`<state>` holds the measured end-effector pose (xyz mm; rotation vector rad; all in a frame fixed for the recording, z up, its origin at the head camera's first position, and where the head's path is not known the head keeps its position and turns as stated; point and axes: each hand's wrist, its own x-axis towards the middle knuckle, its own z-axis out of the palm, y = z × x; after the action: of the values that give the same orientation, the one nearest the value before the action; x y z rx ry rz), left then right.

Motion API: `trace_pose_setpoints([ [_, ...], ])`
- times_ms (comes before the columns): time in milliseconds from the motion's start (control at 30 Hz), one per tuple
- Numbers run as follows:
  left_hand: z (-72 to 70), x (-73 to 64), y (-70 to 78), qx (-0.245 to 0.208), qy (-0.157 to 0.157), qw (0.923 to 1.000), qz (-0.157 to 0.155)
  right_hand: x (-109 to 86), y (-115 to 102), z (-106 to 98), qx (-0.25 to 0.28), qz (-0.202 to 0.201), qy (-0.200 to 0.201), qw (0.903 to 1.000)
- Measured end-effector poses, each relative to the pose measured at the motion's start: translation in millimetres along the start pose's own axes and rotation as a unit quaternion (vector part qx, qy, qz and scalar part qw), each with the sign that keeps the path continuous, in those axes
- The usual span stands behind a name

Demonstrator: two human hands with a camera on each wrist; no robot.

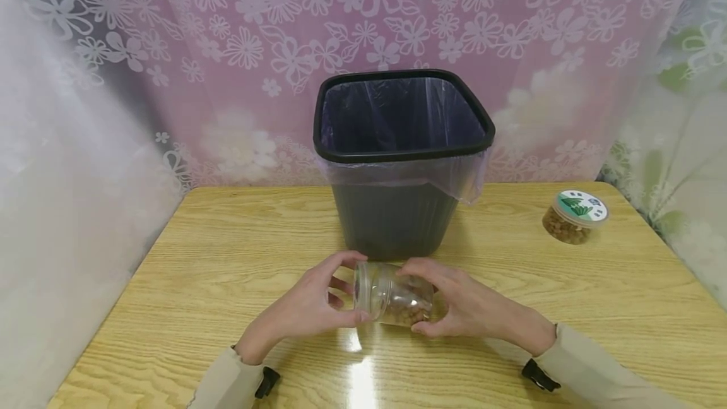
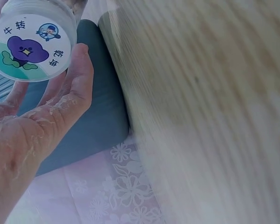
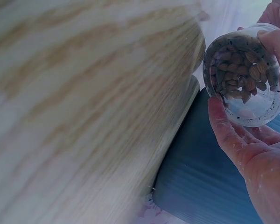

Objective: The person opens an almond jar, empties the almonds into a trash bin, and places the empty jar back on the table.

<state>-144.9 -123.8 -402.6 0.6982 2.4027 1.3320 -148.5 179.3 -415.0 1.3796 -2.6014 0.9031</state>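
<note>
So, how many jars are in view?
2: the held jar, sideways before the bin, and an upright jar on the table, at right. The bin could hide others.

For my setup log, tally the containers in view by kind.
Clear lidded jars: 2, the held almond jar and the jar at far right
Lined trash bin: 1
Total: 3 containers

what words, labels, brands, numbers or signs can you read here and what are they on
"牛转": jar lid, left wrist view.
Two more characters, same lid: too blurred to read surely.
Marks on the tub lid, head view: too small to read.
</note>
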Motion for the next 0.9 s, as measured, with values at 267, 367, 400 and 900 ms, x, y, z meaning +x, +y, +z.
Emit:
trace_pose_setpoints([
  [267,-5.1,-5.7,-6.3,0.029,-0.004,0.9993,-0.022,-0.5,0.5,0.7,0.015,0.0,0.003,0.9999],
  [367,-6.5,-7.1,-8.7,0.044,-0.001,0.9988,-0.022,-1.3,0.7,0.5,0.014,-0.001,0.007,0.9999],
  [400,-6.7,-7.2,-9.3,0.047,0.001,0.9987,-0.021,-1.4,0.4,0.5,0.013,0.0,0.008,0.9999],
  [900,-8.7,-6.5,-11.1,0.075,-0.001,0.9971,-0.016,-5.9,-1.6,-5.9,-0.002,0.015,-0.006,0.9999],
])
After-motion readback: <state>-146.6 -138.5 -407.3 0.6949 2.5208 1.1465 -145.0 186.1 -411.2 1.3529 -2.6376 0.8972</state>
